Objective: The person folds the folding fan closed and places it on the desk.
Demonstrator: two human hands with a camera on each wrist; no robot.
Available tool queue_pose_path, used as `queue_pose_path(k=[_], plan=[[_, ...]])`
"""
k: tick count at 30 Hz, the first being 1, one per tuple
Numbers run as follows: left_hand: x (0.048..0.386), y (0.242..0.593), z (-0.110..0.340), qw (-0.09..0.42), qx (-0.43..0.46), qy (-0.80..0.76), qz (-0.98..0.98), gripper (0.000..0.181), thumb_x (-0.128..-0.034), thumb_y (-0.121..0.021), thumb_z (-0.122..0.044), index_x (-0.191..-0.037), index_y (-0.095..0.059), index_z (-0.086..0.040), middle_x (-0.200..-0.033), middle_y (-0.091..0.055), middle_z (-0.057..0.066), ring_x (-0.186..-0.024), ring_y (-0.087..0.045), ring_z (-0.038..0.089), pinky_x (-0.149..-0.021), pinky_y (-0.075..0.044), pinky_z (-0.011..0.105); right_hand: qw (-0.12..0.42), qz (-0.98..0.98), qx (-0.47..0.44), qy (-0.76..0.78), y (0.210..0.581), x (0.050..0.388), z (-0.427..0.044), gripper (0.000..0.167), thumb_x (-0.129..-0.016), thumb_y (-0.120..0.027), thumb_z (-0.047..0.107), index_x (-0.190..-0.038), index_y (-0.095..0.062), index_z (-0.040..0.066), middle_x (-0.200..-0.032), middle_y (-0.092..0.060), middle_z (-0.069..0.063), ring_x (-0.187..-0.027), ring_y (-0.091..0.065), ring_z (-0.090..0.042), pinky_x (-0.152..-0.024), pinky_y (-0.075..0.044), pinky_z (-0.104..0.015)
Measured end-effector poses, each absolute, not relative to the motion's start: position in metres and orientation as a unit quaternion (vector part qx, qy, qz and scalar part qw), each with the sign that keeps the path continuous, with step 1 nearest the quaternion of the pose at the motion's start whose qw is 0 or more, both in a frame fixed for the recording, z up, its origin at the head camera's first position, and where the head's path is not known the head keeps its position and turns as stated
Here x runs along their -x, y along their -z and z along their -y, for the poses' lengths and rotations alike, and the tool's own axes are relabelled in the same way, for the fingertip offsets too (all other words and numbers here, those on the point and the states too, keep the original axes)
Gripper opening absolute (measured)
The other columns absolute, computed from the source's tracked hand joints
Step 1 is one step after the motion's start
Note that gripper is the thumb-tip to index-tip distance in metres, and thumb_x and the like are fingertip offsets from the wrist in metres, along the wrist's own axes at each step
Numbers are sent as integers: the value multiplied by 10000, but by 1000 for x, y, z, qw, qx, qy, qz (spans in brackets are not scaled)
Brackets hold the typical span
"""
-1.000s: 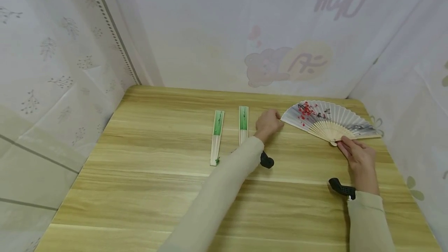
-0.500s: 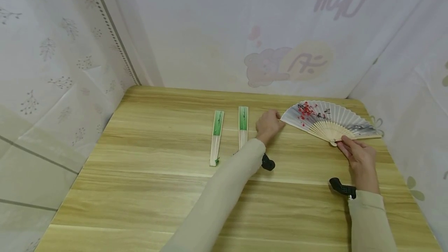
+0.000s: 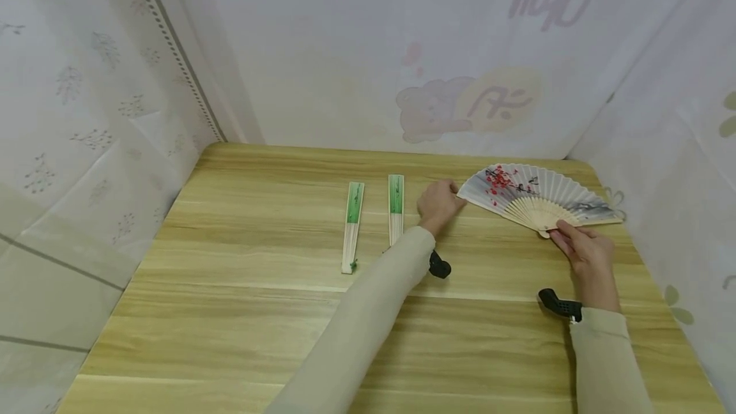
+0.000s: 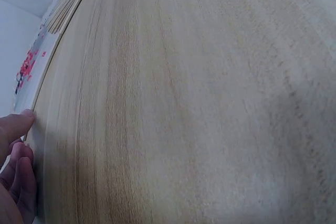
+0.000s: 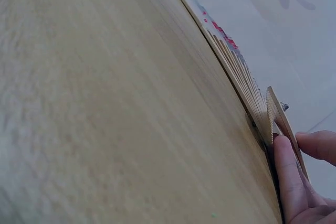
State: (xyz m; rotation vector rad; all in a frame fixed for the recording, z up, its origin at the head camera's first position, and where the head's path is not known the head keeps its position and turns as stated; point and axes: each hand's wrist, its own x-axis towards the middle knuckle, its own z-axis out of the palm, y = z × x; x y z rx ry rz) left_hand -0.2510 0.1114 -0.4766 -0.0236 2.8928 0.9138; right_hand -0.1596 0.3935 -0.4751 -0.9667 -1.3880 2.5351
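A folding fan [image 3: 535, 184], grey-white with red blossoms and pale bamboo ribs, lies spread at the table's back right. My left hand [image 3: 439, 204] pinches the outer corner of its left end; the left wrist view shows the thumb and fingers [image 4: 21, 121] at that edge. Near the pivot, my right hand [image 3: 589, 255] grips the right-end rib. In the right wrist view that rib stands lifted between thumb and fingers [image 5: 287, 166], angled away from the other ribs [image 5: 239, 74]. Left of my left hand lie two folded green fans, one [image 3: 352, 225] whole in view, the other [image 3: 395, 206] partly behind my sleeve.
The wooden table [image 3: 241, 318] meets a printed cloth backdrop [image 3: 322, 69] behind, with more cloth along both sides. A black wrist mount [image 3: 440, 265] sits under my left sleeve, another [image 3: 559, 305] beside my right wrist.
The head view has shifted slightly, moving the whole scene a little to the left. Both hands keep their holds on the spread fan.
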Motion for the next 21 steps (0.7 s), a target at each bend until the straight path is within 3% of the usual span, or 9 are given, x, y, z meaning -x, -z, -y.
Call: queue_pose_path(k=[13, 21], plan=[[256, 477, -114, 50, 0, -293, -955, 287, -846, -830, -467, -1055, -741, -292, -881, -667, -136, -706, -590, 68, -525, -454, 267, 45, 463, 314, -827, 476, 160, -394, 169, -884, -655, -195, -797, -600, -61, -784, -683, -125, -674, -725, -244, -697, -593, -326], [261, 478, -116, 65, 9, -298, -952, 202, -866, -821, -410, -923, -691, -266, -853, -639, -111, -739, -588, 89, -564, -460, 298, 43, 474, 318, -820, 476, 160, -395, 147, -887, -671, -172, -815, -621, -54, -813, -674, -112, -698, -727, -236, -722, -587, -321]])
